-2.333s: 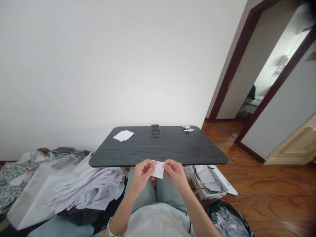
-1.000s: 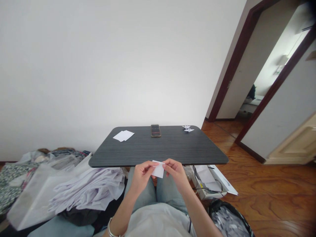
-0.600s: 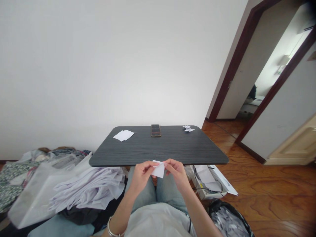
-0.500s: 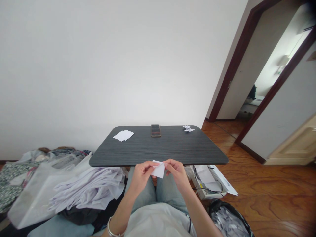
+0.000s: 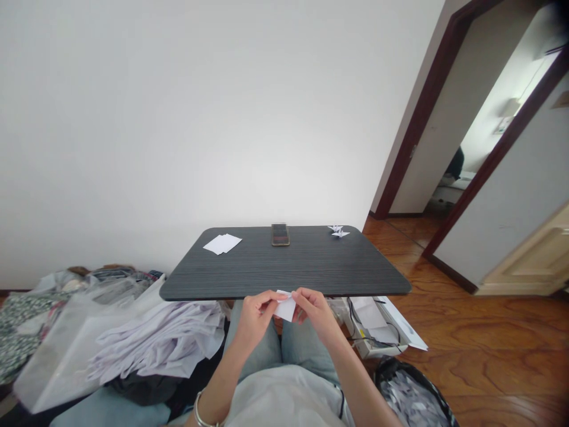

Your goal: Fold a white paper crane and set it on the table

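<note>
A small folded piece of white paper (image 5: 285, 309) is pinched between both hands, just off the near edge of the dark table (image 5: 284, 270) and above my lap. My left hand (image 5: 256, 314) grips its left side, thumb on top. On the right side, the fingers of my right hand (image 5: 312, 308) are closed on its upper corner. At the table's back right sit two folded paper cranes (image 5: 340, 233). A few white paper sheets (image 5: 222, 244) lie overlapping at the back left. Between them, near the far edge, is a phone (image 5: 280, 234).
Heaped clothes and white fabric (image 5: 164, 338) lie to the left of my legs. Right of my knees stands a white box (image 5: 377, 332) with cables and paper. A black bag (image 5: 413, 394) of paper scraps is on the wooden floor. A white wall rises behind the table.
My right hand has shifted slightly left along the paper's upper edge, fingers curled closer in. The paper has tilted a little; my left hand stays nearly in place.
</note>
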### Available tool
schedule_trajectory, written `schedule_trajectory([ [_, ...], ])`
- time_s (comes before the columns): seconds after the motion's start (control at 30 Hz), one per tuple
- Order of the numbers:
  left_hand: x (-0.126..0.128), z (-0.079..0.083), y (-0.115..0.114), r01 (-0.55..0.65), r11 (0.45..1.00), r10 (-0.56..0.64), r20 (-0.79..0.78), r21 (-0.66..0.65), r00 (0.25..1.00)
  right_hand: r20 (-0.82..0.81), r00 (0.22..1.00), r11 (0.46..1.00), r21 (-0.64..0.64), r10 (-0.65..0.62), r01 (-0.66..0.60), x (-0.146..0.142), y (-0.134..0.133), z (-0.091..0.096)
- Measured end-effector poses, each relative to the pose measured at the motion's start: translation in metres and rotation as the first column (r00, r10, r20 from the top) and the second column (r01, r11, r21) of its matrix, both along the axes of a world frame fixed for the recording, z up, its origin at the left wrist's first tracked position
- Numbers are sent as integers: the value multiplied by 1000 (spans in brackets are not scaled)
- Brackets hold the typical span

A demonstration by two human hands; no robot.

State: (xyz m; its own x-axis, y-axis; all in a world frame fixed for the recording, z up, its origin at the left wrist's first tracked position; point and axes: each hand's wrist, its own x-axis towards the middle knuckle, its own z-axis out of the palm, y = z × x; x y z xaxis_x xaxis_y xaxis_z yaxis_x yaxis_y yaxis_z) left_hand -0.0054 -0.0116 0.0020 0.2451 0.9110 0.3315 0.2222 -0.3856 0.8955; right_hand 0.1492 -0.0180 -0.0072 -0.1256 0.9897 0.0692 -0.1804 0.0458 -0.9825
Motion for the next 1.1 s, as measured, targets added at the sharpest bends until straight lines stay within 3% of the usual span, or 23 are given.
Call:
schedule_trajectory([
  [0.2,-3,-4,3,-2,1000,2,-10,-2,1000,-31,997,997,-27,76,-77,3,0,-1],
  [0.4,-4,-4,4,44,995,-39,60,-85,997,-36,994,994,-18,104,-105,4,0,-1],
  [0.7,-3,-4,4,128,976,-96,174,-178,980,-22,1000,998,60,4,-3,5,3,-3],
  [1.1,-4,0,8,227,932,-150,270,-283,951,-81,997,994,112,20,-11,7,5,-5],
])
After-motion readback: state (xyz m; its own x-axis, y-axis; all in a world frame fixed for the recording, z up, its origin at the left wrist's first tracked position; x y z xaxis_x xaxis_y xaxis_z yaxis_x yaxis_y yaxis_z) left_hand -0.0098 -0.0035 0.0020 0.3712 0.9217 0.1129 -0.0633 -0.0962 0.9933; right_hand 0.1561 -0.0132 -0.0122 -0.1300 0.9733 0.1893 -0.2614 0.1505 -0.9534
